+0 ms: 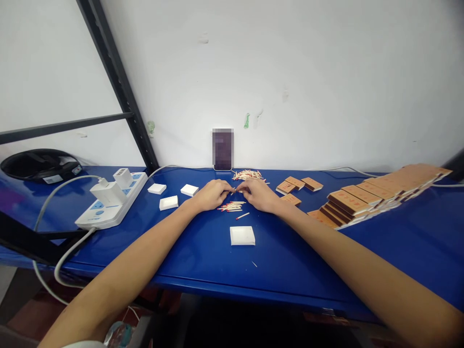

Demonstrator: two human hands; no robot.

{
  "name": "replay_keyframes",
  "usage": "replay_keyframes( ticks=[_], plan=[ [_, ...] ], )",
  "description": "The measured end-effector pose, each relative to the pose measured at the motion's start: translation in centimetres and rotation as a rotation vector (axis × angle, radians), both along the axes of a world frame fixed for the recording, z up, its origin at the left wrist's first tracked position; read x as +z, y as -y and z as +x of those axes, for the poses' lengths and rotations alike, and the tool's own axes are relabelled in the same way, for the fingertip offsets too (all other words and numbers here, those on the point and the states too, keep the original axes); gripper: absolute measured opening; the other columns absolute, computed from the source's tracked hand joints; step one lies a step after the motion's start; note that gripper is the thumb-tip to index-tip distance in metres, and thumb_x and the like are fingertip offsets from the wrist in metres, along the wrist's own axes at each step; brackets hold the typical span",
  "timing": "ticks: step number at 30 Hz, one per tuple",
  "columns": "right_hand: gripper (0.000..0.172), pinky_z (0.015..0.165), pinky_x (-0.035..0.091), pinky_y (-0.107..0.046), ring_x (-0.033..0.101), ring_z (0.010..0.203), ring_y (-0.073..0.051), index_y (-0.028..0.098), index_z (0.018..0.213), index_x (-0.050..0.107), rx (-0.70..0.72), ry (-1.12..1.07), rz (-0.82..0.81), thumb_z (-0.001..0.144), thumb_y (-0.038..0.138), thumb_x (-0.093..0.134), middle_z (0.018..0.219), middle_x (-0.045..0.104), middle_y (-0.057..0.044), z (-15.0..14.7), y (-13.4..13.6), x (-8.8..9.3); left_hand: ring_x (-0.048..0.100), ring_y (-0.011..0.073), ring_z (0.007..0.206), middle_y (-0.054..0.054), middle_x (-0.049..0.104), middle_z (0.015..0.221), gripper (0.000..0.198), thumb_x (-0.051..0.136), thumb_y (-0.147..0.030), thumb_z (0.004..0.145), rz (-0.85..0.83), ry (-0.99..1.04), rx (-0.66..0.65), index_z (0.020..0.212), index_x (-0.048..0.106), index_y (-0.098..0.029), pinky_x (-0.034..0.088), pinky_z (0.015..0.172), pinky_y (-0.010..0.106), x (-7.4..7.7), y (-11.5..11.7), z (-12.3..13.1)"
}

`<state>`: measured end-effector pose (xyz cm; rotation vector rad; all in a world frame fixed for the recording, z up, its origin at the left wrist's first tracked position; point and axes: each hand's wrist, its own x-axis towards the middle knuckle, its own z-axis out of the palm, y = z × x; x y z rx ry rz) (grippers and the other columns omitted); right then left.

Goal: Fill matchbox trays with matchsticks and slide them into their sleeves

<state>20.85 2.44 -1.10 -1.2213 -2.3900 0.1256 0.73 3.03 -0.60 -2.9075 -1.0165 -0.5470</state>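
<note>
My left hand [215,194] and my right hand [258,195] meet fingertip to fingertip over the blue table. Both have their fingers pinched together, with small bits of matches showing at the tips; how many is hidden. Just below the fingers lies a small heap of red-tipped matches [232,206], and one loose match [242,216] rests apart from it. Nearer to me is a white matchbox tray [242,235]. Behind my right hand spreads a larger pile of matches [248,174], partly hidden by that hand.
White matchbox trays [168,203] lie left of my hands. On the right are loose brown matchboxes [290,185] and a long stacked row of them [377,192]. A power strip [115,205] with cables stands left; a phone [223,149] leans on the wall.
</note>
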Motion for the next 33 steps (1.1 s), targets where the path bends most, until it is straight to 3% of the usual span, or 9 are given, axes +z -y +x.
replay_keyframes(
  ticks=[7, 15, 22, 27, 33],
  plan=[
    [0.034, 0.087, 0.043, -0.029, 0.062, 0.096, -0.02, 0.014, 0.108, 0.07, -0.076, 0.001, 0.036, 0.085, 0.007, 0.047, 0.101, 0.07, -0.011, 0.6, 0.0, -0.7, 0.065, 0.0184, 0.095, 0.005, 0.072, 0.103, 0.041, 0.045, 0.0, 0.077, -0.049, 0.127, 0.109, 0.107, 0.07, -0.016, 0.05, 0.087, 0.031, 0.0, 0.1, 0.4],
    [0.025, 0.083, 0.042, -0.029, 0.061, 0.093, -0.021, 0.013, 0.097, 0.071, -0.167, 0.019, 0.019, 0.086, 0.011, 0.049, 0.094, 0.069, -0.012, 0.7, 0.1, -1.0, 0.063, 0.0133, 0.077, 0.003, 0.07, 0.089, 0.038, 0.047, -0.003, 0.074, -0.173, 0.22, 0.091, 0.1, 0.071, -0.017, 0.05, 0.073, 0.025, 0.0, 0.3, 0.4],
    [0.027, 0.075, 0.042, -0.025, 0.059, 0.074, -0.015, 0.013, 0.1, 0.069, -0.161, -0.158, -0.033, 0.084, 0.007, 0.048, 0.08, 0.069, -0.005, 0.8, 0.2, -0.3, 0.056, 0.0153, 0.083, 0.004, 0.061, 0.092, 0.039, 0.044, -0.013, 0.087, -0.151, 0.052, -0.02, 0.117, 0.066, -0.023, 0.047, 0.081, 0.031, 0.6, 0.6, 0.7],
    [0.025, 0.068, 0.042, -0.023, 0.058, 0.066, -0.013, 0.016, 0.088, 0.072, -0.251, -0.262, -0.076, 0.084, 0.011, 0.047, 0.075, 0.07, -0.003, 0.9, 0.5, 0.1, 0.056, 0.016, 0.089, 0.006, 0.059, 0.094, 0.034, 0.043, -0.015, 0.092, -0.152, 0.006, -0.041, 0.111, 0.07, -0.024, 0.046, 0.086, 0.032, 0.5, 0.5, 0.6],
    [0.019, 0.067, 0.042, -0.023, 0.062, 0.07, -0.015, 0.015, 0.078, 0.072, -0.27, -0.16, -0.12, 0.079, 0.011, 0.053, 0.076, 0.072, -0.006, 0.7, 0.7, 0.6, 0.06, 0.0157, 0.085, 0.006, 0.064, 0.094, 0.025, 0.051, -0.019, 0.09, -0.147, 0.063, -0.009, 0.104, 0.071, -0.018, 0.047, 0.082, 0.03, 0.5, 0.5, 0.7]
  ],
)
